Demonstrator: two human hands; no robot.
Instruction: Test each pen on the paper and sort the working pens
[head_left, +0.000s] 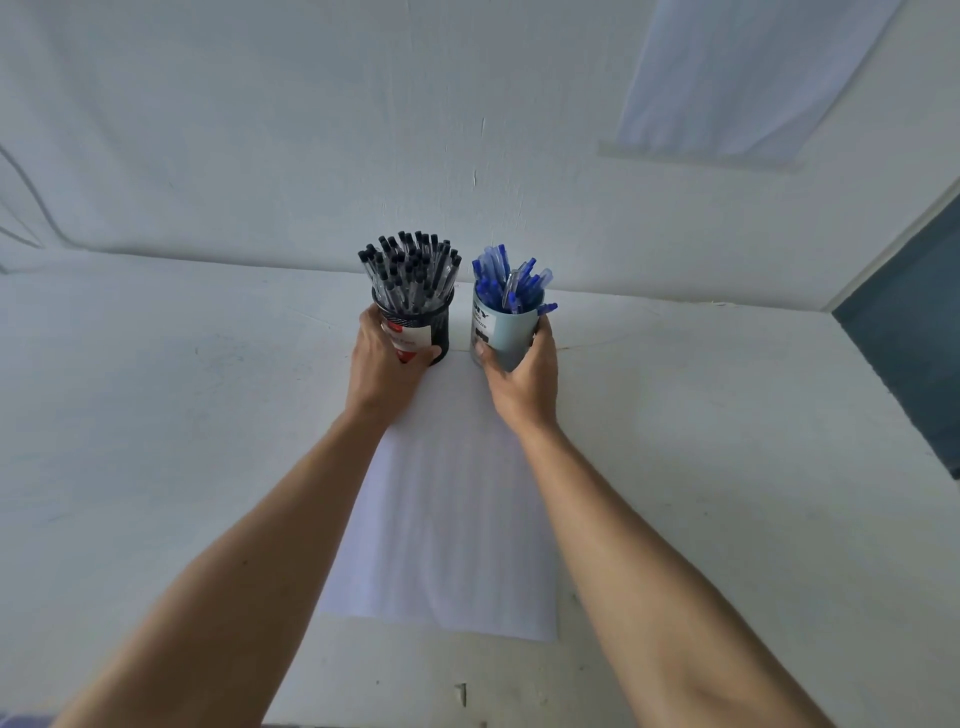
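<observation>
the left hand (387, 364) wraps around the black cup (415, 325) and the right hand (522, 379) around the blue cup (504, 332), mid-frame above the paper (447, 509), likely keeping pens close for testing.

- The left hand (384, 364) is bare, with a short, plain thumbnail showing at its 3 o'clock side.
- The right hand (522, 384) is bare too. Its short thumbnail shows at its 10 o'clock edge, and faint tendon ridges fan across its back.
- The left forearm (249, 545) is bare from the wrist to the 7 o'clock corner, with a small dark speck about halfway along.
- The right forearm (649, 545) is bare from the wrist to the 5 o'clock corner, with a soft lengthwise muscle line near the elbow.
- A sliver of bluish-violet cloth (23, 721) sits at the 7 o'clock corner beside the left forearm. Whether it is a sleeve cannot be told.
</observation>
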